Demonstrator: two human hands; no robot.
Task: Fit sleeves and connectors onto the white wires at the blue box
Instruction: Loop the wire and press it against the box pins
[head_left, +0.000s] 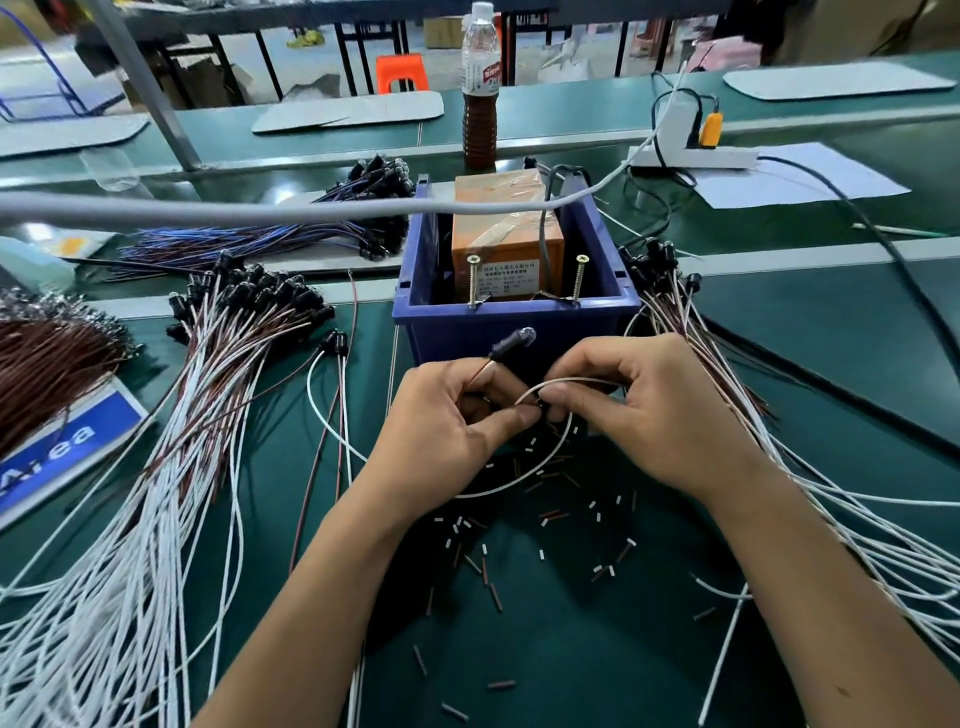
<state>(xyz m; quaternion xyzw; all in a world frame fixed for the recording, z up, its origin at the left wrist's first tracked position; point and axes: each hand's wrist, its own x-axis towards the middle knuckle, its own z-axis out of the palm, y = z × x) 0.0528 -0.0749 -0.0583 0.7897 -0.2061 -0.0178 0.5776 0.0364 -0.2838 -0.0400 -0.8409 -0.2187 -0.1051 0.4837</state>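
Both hands are working one looped white wire right in front of the blue box

The left hand (457, 415) is pinching the wire (550, 457) near its black LED-tipped end (511, 343), probably steadying it, while the right hand (639, 410) is pinching something small and dark, likely a sleeve, at the meeting point. Loose sleeves (540, 519) are lying scattered just below, within easy reach, and the blue box (519, 322) is sitting just behind the fingers.

Your blue box (519, 325): smooth moulded plastic, slight sheen. Inside it, orange block (506, 244) under glossy clear tape; two brass-coloured metal screws (474, 280) at its front rim. Mat (571, 649) beneath box: matt green. Bottle (480, 88) behind box: clear plastic.
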